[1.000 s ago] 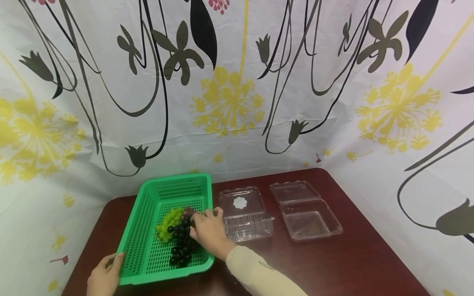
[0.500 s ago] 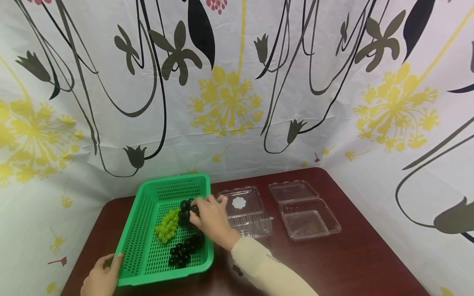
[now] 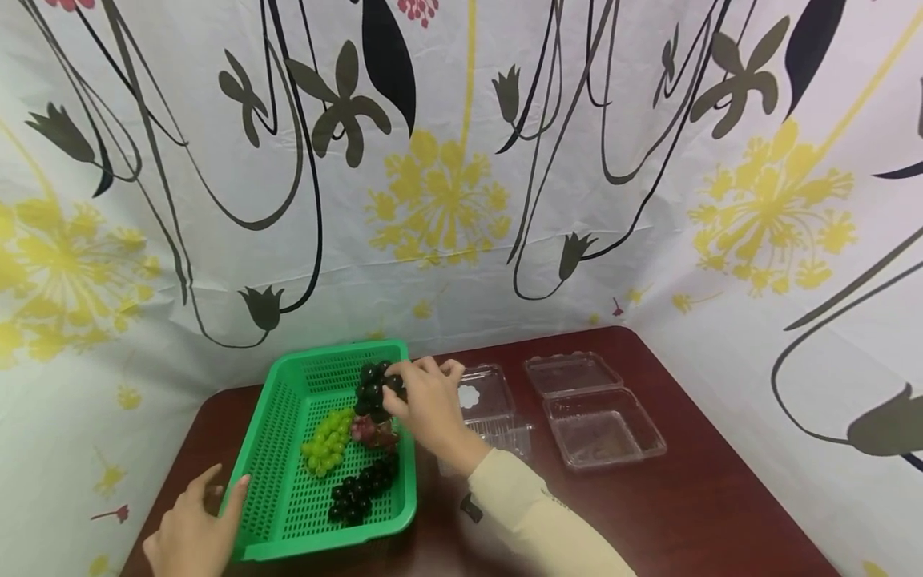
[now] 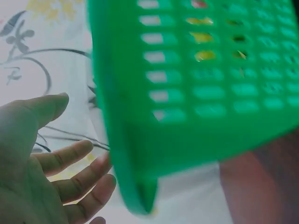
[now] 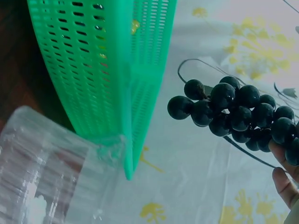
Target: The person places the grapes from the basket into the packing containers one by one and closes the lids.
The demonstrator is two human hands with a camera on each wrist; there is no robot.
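Observation:
My right hand (image 3: 430, 405) pinches a bunch of black grapes (image 5: 243, 112) and holds it up above the right side of the green basket (image 3: 254, 449). Below it in the basket lie a bunch of green grapes (image 3: 327, 442), a bunch of reddish grapes (image 3: 371, 433) and a second bunch of black grapes (image 3: 353, 497). By the basket's near left corner is my left hand (image 3: 195, 525), thumb and fingers spread. The left wrist view shows those fingers (image 4: 77, 179) extended beside the basket's rim; whether they touch it I cannot tell.
Right of the basket stands an opened clear plastic clamshell box (image 3: 490, 393) with a white flower-shaped sticker, partly behind my right arm. Farther right is another opened clear box (image 3: 606, 429). All stand on a dark red table (image 3: 692, 497), with a flower-printed curtain (image 3: 447, 296) behind.
My right hand has lifted the black grapes up off the others, uncovering the reddish bunch. My left hand has loosened from the basket's rim and spread its fingers.

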